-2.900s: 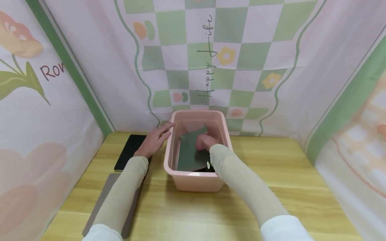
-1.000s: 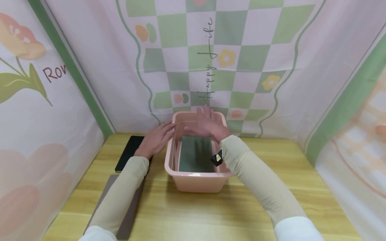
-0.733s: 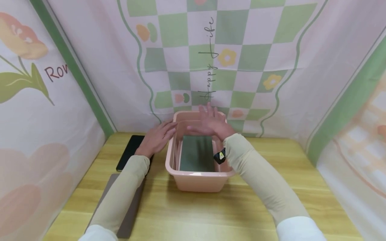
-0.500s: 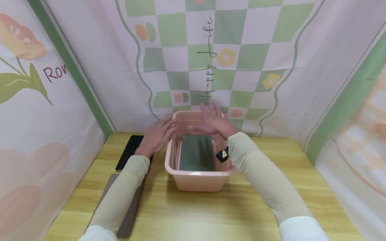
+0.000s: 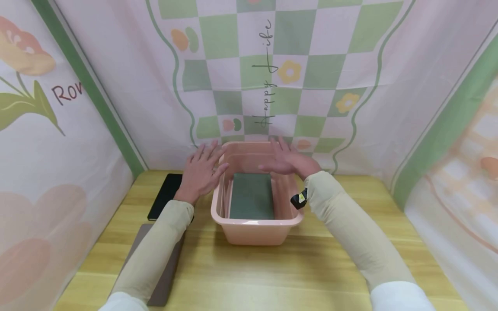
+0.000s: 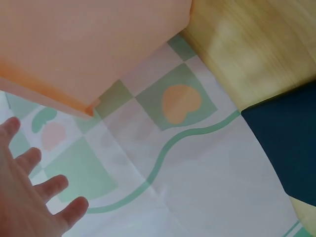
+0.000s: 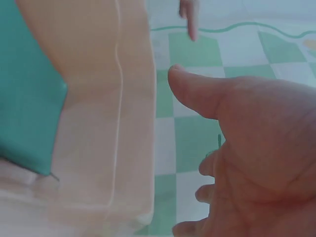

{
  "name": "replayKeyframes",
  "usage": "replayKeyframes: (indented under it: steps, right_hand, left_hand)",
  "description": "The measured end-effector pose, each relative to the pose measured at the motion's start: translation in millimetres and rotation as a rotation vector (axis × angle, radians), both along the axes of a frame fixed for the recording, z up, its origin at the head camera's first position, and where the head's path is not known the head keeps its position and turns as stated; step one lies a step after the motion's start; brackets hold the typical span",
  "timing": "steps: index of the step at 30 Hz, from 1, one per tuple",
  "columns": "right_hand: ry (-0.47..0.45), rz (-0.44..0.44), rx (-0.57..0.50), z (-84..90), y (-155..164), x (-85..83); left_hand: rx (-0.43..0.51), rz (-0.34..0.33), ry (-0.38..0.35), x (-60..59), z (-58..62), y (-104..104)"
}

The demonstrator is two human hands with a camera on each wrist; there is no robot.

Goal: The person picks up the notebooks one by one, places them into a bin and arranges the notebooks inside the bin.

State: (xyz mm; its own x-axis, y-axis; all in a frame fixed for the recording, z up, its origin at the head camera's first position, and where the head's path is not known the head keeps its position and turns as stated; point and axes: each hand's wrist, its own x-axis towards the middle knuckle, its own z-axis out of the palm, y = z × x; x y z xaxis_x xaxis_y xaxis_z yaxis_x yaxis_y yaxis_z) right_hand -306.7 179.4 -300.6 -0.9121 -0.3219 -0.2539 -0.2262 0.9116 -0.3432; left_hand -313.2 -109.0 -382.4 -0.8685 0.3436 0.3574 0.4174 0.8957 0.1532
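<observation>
Starting at the far left of the wooden table (image 5: pixel 330 259), a grey pad (image 5: pixel 137 255) lies at about 8 o'clock from the pink tub (image 5: pixel 254 231), partly under my left sleeve, and a black notebook (image 5: pixel 165 199) lies just beyond it at about 9 o'clock. My left hand (image 5: pixel 201 172) hovers above the table between that notebook and the tub, at about 10 o'clock from the tub's middle, fingers straight and spread, holding nothing; whether its fingertips brush the tub's left rim I cannot tell, though the left wrist view shows the fingers (image 6: pixel 34 192) splayed over the patterned cloth (image 6: pixel 187 163) with the tub's corner (image 6: pixel 89 54) close above them. In the centre the tub stands on the table near the back curtain (image 5: pixel 272 77), and a green book (image 5: pixel 251 196) lies flat on its bottom, filling most of the floor. My right hand (image 5: pixel 289 162) floats over the tub's far right corner, at about 1 o'clock, palm down with loose, opened fingers and nothing in it; the right wrist view shows the thumb (image 7: pixel 197 91) free beside the tub wall (image 7: pixel 103 113), apart from the green book (image 7: pixel 27 84) inside. A small black tag (image 5: pixel 299 201) sits at my right cuff, just beside the tub's right rim.
</observation>
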Motion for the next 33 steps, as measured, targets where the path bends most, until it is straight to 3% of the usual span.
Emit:
replayKeyframes:
  steps: [7, 14, 21, 33]
  right_hand:
    - [-0.009, 0.081, -0.041, -0.9, 16, -1.5]
    - [-0.034, 0.198, -0.159, -9.9, 27, 0.6]
    - [-0.121, 0.182, -0.067, -17.3, 44, 4.4]
    - [-0.108, 0.183, -0.179, -28.9, 72, 5.6]
  left_hand:
    - [-0.022, 0.032, 0.023, 2.2, 8.6, -2]
    - [-0.027, 0.065, 0.023, 4.1, 9.8, -8]
    - [-0.013, 0.085, 0.004, 11.2, 7.2, -17]
    - [0.008, 0.098, 0.032, 17.7, 0.6, -36]
